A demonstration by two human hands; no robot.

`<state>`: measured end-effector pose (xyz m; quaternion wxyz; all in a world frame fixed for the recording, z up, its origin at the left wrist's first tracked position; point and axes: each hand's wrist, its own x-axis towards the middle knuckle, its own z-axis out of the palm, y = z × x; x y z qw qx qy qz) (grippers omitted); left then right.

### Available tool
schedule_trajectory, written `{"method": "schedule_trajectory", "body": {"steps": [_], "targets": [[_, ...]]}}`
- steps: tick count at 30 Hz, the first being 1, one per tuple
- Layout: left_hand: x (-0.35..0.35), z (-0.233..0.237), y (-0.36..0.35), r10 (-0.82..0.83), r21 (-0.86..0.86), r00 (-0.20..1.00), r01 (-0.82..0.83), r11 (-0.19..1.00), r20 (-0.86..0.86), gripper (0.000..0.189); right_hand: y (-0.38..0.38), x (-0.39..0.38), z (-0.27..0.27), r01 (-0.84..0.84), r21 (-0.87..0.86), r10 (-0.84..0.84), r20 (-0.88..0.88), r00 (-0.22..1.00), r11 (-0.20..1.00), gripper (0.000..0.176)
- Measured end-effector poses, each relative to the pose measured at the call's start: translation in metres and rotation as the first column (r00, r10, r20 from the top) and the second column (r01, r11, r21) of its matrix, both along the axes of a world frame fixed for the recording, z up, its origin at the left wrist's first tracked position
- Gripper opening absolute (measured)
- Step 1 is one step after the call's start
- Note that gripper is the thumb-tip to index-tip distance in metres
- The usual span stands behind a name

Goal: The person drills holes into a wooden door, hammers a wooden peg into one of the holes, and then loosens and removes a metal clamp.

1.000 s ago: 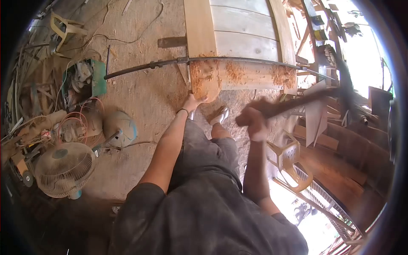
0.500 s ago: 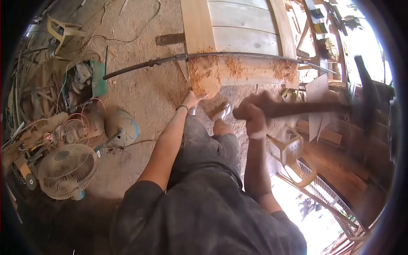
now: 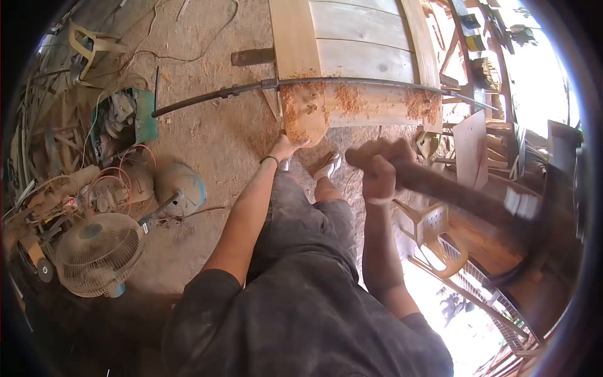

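Observation:
My left hand (image 3: pixel 286 148) grips the near left corner of a wooden panel (image 3: pixel 367 108), its fingers partly hidden at the board's edge. The panel has a pale plank middle inside a light brown frame, with shavings scattered on its near end. A long dark bar clamp (image 3: pixel 220 94) lies across that end. My right hand (image 3: pixel 379 168) is closed round the handle of a hammer (image 3: pixel 449 188), raised to the right of the panel and apart from it. White wrapping shows on the handle near the dark head, which is blurred.
On the left stand a dusty fan (image 3: pixel 99 251), an air compressor (image 3: pixel 125 182) with hoses, and a green-cased machine (image 3: pixel 141 116). A cord (image 3: pixel 182 61) runs over the shaving-strewn floor. A plastic chair (image 3: pixel 433 232) and lumber are on the right.
The hammer has tilted, its head dropping lower on the right while my right hand stays at about the same place. My left hand keeps its hold on the panel corner.

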<state>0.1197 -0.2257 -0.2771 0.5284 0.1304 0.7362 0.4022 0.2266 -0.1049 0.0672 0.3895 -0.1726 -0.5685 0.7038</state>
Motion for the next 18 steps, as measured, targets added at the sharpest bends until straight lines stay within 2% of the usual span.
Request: {"method": "schedule_trajectory", "body": {"steps": [2, 3, 4, 5, 6, 7, 9, 10, 11, 12, 13, 14, 15, 16, 17, 18], "targets": [[0.007, -0.007, -0.002, 0.042, 0.000, 0.998, -0.042, 0.999, -0.054, 0.081, -0.004, 0.032, -0.095, 0.118, 0.393, -0.235, 0.267, 0.934, 0.912, 0.012], [0.010, -0.016, -0.001, 0.071, 0.023, 0.990, -0.069, 0.997, -0.122, 0.081, -0.011, 0.046, -0.133, 0.092, 0.331, -0.259, 0.506, 0.823, 0.939, 0.008], [0.010, -0.021, 0.002, 0.099, 0.049, 0.977, -0.091, 0.995, -0.188, 0.082, -0.018, 0.058, -0.170, 0.041, 0.265, -0.229, 0.736, 0.637, 0.963, 0.008], [0.012, -0.018, 0.001, 0.083, 0.094, 0.989, -0.072, 0.993, -0.124, 0.082, -0.025, 0.071, -0.206, -0.026, 0.177, -0.150, 0.897, 0.416, 0.984, 0.012], [0.018, -0.012, -0.010, 0.050, 0.126, 0.997, -0.043, 0.991, -0.051, 0.083, -0.023, 0.075, -0.211, -0.050, -0.105, 0.113, 0.977, 0.181, 0.993, 0.021], [0.004, -0.011, -0.002, 0.034, 0.186, 0.999, -0.032, 0.982, -0.009, 0.083, -0.012, 0.054, -0.183, 0.001, -0.139, 0.133, 0.945, 0.300, 0.990, 0.018], [0.015, -0.010, -0.013, 0.010, 0.127, 1.000, -0.011, 0.992, 0.005, 0.083, -0.012, 0.020, -0.066, 0.127, -0.258, 0.166, 0.857, 0.489, 0.958, 0.013], [0.003, -0.014, -0.001, 0.023, 0.118, 1.000, -0.021, 0.993, -0.011, 0.082, -0.004, 0.022, -0.049, 0.120, -0.149, 0.049, 0.803, 0.595, 0.981, 0.014], [-0.008, -0.008, 0.005, 0.002, 0.085, 1.000, -0.002, 0.996, 0.000, 0.082, 0.009, 0.028, -0.033, 0.060, -0.125, 0.034, 0.637, 0.770, 0.990, 0.013], [-0.006, 0.004, 0.001, -0.028, 0.034, 0.999, 0.027, 0.999, 0.040, 0.082, 0.005, 0.019, 0.015, 0.057, -0.054, -0.023, 0.494, 0.869, 0.997, 0.014], [-0.005, 0.010, -0.001, -0.050, -0.010, 0.996, 0.051, 0.999, 0.070, 0.082, 0.007, 0.010, 0.026, 0.086, -0.053, -0.069, 0.260, 0.963, 0.995, 0.014], [-0.008, 0.007, 0.001, -0.033, -0.004, 0.999, 0.033, 0.999, 0.040, 0.082, 0.009, 0.000, 0.037, 0.081, -0.052, -0.081, 0.006, 0.997, 0.995, 0.016], [-0.005, 0.001, 0.000, -0.018, -0.001, 1.000, 0.018, 1.000, 0.013, 0.082, 0.012, 0.009, -0.005, 0.141, 0.277, -0.175, 0.102, 0.979, 0.950, 0.010], [0.000, -0.008, -0.002, -0.003, 0.002, 1.000, 0.003, 1.000, -0.010, 0.082, 0.000, 0.038, -0.079, 0.114, 0.408, -0.248, 0.293, 0.923, 0.906, 0.007], [0.008, -0.018, -0.007, 0.003, 0.039, 0.999, -0.001, 0.999, -0.051, 0.082, -0.012, 0.067, -0.151, 0.047, 0.528, -0.330, 0.456, 0.826, 0.848, 0.014], [0.008, -0.030, -0.007, 0.015, 0.083, 0.995, -0.006, 0.997, -0.103, 0.081, -0.027, 0.086, -0.204, -0.028, 0.452, -0.333, 0.696, 0.636, 0.891, 0.027]]}}
